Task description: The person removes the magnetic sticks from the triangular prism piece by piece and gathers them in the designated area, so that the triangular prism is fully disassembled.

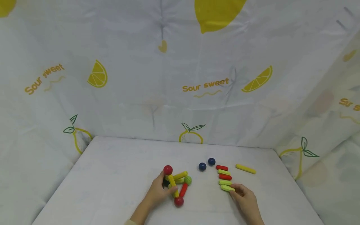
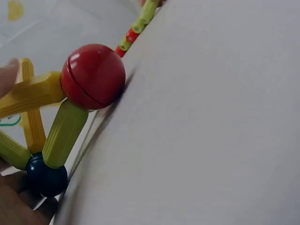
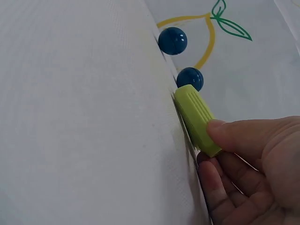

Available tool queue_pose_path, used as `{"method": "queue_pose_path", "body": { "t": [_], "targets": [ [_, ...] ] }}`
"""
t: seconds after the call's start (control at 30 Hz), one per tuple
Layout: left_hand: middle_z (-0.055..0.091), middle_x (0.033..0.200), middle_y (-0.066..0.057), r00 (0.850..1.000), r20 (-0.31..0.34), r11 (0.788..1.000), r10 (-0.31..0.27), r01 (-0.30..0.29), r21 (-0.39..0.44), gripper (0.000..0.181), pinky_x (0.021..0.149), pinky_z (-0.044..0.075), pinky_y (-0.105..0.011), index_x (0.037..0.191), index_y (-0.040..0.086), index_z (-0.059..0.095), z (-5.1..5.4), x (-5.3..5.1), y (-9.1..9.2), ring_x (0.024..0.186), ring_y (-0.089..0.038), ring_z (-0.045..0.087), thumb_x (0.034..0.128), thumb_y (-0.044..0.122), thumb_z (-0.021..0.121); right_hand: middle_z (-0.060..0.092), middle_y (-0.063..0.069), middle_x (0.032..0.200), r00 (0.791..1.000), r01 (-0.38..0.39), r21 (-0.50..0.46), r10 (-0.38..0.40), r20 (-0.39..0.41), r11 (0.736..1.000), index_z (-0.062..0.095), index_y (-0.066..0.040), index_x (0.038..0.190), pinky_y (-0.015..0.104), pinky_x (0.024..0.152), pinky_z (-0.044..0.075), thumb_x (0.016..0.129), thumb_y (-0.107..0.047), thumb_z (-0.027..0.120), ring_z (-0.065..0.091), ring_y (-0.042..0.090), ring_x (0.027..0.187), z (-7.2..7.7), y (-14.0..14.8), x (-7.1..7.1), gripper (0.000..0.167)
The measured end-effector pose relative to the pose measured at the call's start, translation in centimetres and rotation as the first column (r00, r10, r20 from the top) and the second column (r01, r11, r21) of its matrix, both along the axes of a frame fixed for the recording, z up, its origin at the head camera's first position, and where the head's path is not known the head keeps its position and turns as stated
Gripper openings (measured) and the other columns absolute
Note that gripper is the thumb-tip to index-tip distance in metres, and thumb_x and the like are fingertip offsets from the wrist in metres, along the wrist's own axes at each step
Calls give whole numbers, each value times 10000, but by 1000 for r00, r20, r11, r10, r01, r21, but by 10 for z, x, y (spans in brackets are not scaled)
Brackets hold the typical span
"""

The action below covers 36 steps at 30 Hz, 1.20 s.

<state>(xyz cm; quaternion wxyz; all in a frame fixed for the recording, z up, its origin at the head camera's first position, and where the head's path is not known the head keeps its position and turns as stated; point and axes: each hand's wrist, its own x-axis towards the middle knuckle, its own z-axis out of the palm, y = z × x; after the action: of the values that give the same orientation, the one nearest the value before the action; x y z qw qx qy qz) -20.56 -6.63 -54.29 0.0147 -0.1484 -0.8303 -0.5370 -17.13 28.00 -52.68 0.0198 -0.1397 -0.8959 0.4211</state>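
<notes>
Yellow-green rod (image 1: 226,187) pinched at one end by the right hand (image 1: 246,200), long axis running crosswise, free end pointing leftward from that hand; left hand (image 1: 157,190) grips ball-and-rod frame (image 1: 172,183).

A person's left hand (image 1: 158,189), toward the table's (image 1: 112,187) left edge, grips; the right hand (image 1: 245,198), nearer the right edge, pinches thumb-to-fingers
</notes>
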Motion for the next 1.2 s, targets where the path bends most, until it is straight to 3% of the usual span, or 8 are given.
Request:
{"method": "queue_pose_path", "body": {
  "t": [0.07, 0.23, 0.47, 0.63, 0.73, 0.9, 1.03, 1.2],
  "targets": [
    [476, 1401, -182, 999, 42, 997, 27, -24, -71, 846, 1080, 354, -532, 1403, -18, 358, 1, 6, 2, 1306, -326, 449, 799, 461, 706, 647, 180, 1154, 1000, -2, 25, 3, -12, 1000, 661, -26, 1085, 386, 812, 548, 868, -130, 664, 604, 290, 1030, 1, -1, 0, 240],
    [449, 1399, -216, 996, 81, 997, 35, -30, -66, 845, 1092, 324, -555, 1397, -51, 333, 4, 14, 5, 1319, -363, 417, 808, 429, 702, 646, 195, 1133, 999, 6, 93, -2, -48, 996, 635, -2, 1120, 351, 781, 550, 857, -114, 673, 615, 288, 1001, 2, -3, 1, 289],
    [363, 1462, -248, 989, 136, 997, -64, 68, -25, 858, 1114, 263, -569, 1435, -71, 256, 2, 7, 1, 1366, -383, 344, 834, 376, 673, 589, 177, 1238, 994, 84, 27, -82, -69, 996, 564, -41, 1226, 463, 947, 501, 911, -200, 617, 554, 335, 1145, 11, -17, 2, 357],
    [288, 1498, -269, 979, 148, 990, -140, 138, 26, 894, 1124, 234, -564, 1459, -83, 187, -2, 2, -3, 1396, -397, 280, 836, 346, 664, 651, 137, 1152, 987, -92, -172, 67, -148, 981, 619, -32, 1144, 287, 879, 546, 886, -114, 658, 628, 237, 1057, 30, -60, -2, 274],
    [270, 1500, -285, 982, 127, 990, -138, 136, 29, 904, 1124, 222, -570, 1458, -97, 178, -4, 3, -3, 1397, -412, 265, 832, 336, 665, 658, 122, 1146, 964, -247, -289, 203, -174, 925, 625, -34, 1140, 233, 853, 547, 868, -118, 680, 640, 216, 1056, 34, -90, -3, 289],
    [257, 1518, -256, 985, 116, 992, -125, 126, -3, 933, 1122, 231, -578, 1473, -63, 177, -7, 8, -4, 1404, -388, 268, 825, 381, 682, 643, 122, 1186, 903, -425, -308, 375, -210, 851, 580, -10, 1207, 210, 854, 540, 868, -230, 689, 640, 221, 1066, 33, -128, -8, 418],
    [263, 1525, -218, 981, 116, 984, -155, 163, -66, 1035, 1103, 276, -587, 1485, -27, 153, -5, 10, -3, 1393, -342, 306, 773, 444, 738, 677, 101, 1103, 900, -423, -272, 365, -241, 864, 618, -19, 1142, 189, 797, 553, 871, -266, 683, 670, 171, 951, 30, -145, -14, 372],
    [262, 1525, -197, 977, 140, 976, -159, 177, -125, 1116, 1105, 290, -572, 1490, 6, 141, 0, 11, -6, 1379, -304, 325, 716, 499, 776, 697, 76, 1034, 927, -362, -302, 307, -214, 882, 660, -31, 1066, 193, 779, 559, 883, -273, 664, 667, 121, 896, 25, -150, -23, 304]
  ]
}}
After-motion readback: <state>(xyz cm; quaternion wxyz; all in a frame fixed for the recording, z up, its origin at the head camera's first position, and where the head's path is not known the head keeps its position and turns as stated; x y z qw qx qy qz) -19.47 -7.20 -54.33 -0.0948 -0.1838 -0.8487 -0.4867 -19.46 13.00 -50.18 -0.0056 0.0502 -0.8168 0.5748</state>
